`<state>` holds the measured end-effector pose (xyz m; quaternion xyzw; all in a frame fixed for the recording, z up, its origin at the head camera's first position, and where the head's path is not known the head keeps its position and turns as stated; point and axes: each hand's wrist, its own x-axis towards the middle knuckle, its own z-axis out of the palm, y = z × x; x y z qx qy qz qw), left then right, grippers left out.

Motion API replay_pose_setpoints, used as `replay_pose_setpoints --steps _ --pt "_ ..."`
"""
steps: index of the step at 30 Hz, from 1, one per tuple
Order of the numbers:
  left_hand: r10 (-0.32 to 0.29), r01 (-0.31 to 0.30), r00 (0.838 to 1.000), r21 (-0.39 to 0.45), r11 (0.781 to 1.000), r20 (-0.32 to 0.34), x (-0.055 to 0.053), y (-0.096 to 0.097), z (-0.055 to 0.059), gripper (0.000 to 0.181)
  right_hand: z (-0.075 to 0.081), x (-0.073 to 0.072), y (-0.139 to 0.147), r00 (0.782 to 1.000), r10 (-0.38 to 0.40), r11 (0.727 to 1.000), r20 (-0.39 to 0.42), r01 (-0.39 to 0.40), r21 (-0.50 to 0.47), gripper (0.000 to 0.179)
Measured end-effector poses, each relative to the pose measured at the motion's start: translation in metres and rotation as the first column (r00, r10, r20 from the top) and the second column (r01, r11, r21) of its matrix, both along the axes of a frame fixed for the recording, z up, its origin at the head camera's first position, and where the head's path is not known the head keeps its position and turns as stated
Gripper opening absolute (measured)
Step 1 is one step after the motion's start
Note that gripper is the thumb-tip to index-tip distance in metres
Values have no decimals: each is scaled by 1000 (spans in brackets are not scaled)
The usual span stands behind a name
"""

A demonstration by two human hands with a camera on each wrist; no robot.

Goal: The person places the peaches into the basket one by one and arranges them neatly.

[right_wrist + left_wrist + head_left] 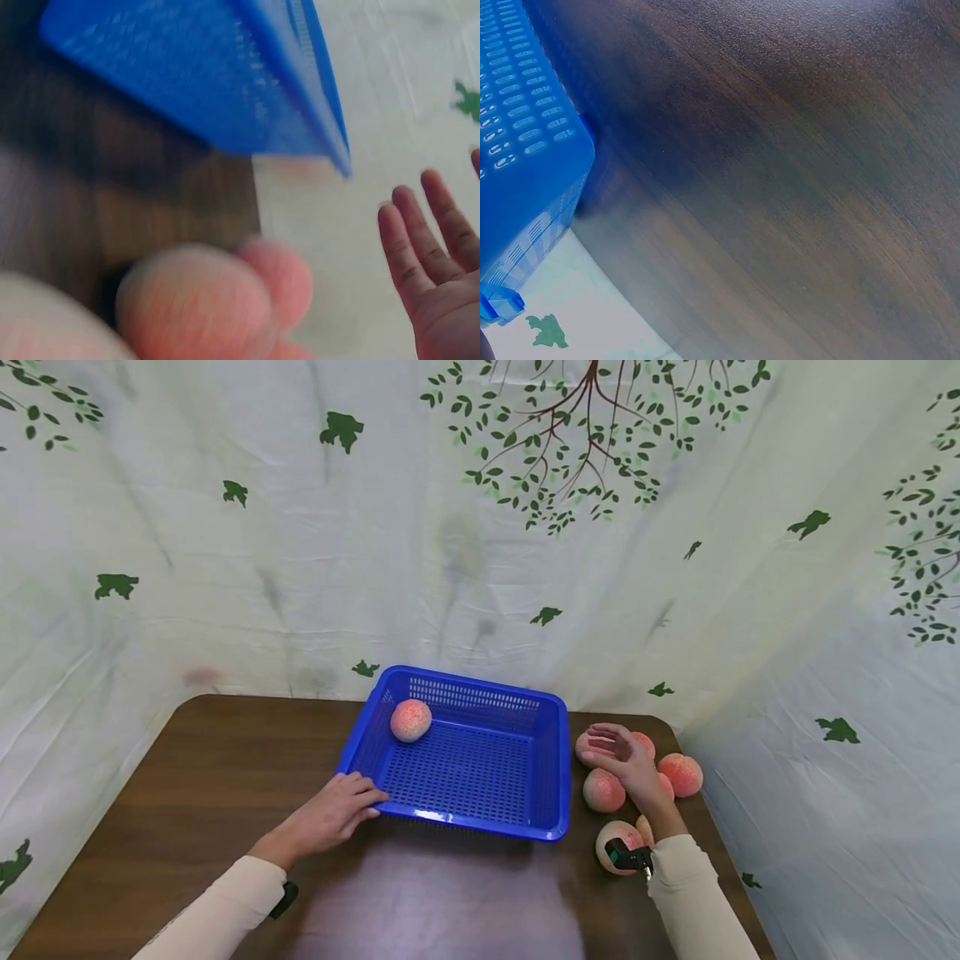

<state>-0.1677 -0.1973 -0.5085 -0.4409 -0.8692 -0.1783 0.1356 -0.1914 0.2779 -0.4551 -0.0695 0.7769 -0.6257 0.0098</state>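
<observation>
A blue plastic basket (453, 818) with slotted walls stands on the table, and one peach (411, 721) lies in its far left part. My left hand (337, 810) holds the basket's rim at the near left corner, fingers over the edge and thumb outside. To the right of the basket lie several pink and cream peaches (603, 791). Over them hovers my right hand (622, 760), fingers spread and apart, holding nothing. In the right wrist view its palm and fingers (424, 255) appear beside blurred peaches (195, 304). The left wrist view shows mostly the basket's outer wall (525, 172).
The brown wooden table (225, 768) meets a pale cloth (465, 568) printed with leaves and branches, which hangs behind and on both sides. Another peach (680, 774) lies close to the table's right edge. Black wrist cameras (628, 855) sit on both sleeves.
</observation>
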Motion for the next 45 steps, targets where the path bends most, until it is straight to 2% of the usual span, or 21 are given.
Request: replay_pose_setpoints --steps 4,9,11,17,23,30,35,39,45 --pt "2 -2 1000 -5 1000 2 1 0 1 17 -6 13 21 998 -43 999 -36 43 15 49" --pt "12 -12 1000 -10 1000 16 2 1 1 17 -19 30 47 995 -102 995 -15 102 3 47" --pt "12 -11 1000 -10 1000 23 1 3 0 18 -24 37 57 989 -145 989 8 144 22 48" --pt "17 -17 999 -19 1000 42 -1 5 0 19 -35 55 79 970 -242 965 -3 241 103 50" --pt "25 -25 999 0 1000 36 -2 3 1 20 -49 67 88 949 -315 945 12 313 96 51" --pt "25 -26 1000 15 1000 16 -2 1 2 18 -71 79 98 929 -369 916 36 357 182 50" --pt "25 -25 999 8 1000 27 0 2 3 20 -84 90 99 905 -420 892 73 397 214 52" --pt "26 -27 999 8 1000 29 0 2 3 19 -89 95 97 893 -433 890 121 402 218 56" --pt "30 -30 999 11 999 36 0 2 2 17 -97 100 97 892 -423 897 158 389 208 60"
